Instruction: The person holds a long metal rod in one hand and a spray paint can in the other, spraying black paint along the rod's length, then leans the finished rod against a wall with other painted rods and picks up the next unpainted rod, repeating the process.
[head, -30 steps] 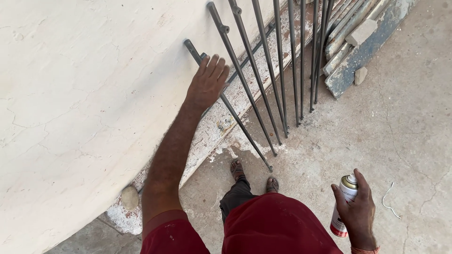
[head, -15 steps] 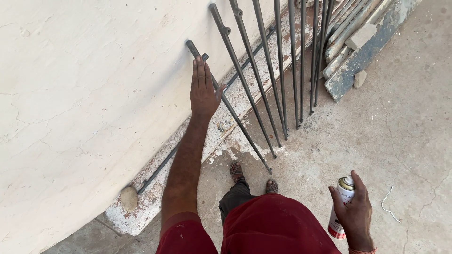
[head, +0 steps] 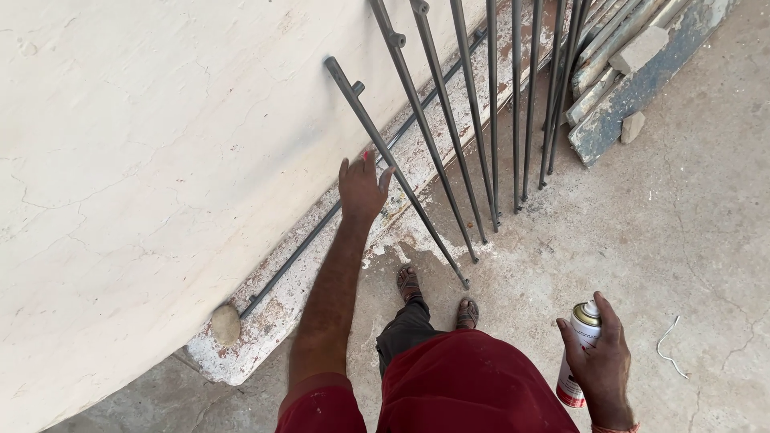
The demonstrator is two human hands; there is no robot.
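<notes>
- Head view: left hand (head: 360, 186) slid down the leaning metal rod (head: 395, 168) since a second ago, fingers spread, resting on it, not gripping.
- Right hand (head: 600, 362) holds spray can (head: 579, 353) low, unchanged; spraying paused, rod being steadied.

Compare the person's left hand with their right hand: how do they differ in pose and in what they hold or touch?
The left hand is stretched forward with open fingers, at the leftmost thin dark metal rod leaning on the cream plastered wall; the right hand hangs low by the hip. The left hand grips nothing; the right hand is closed round a white spray can, held upright. Both are bare.
</notes>
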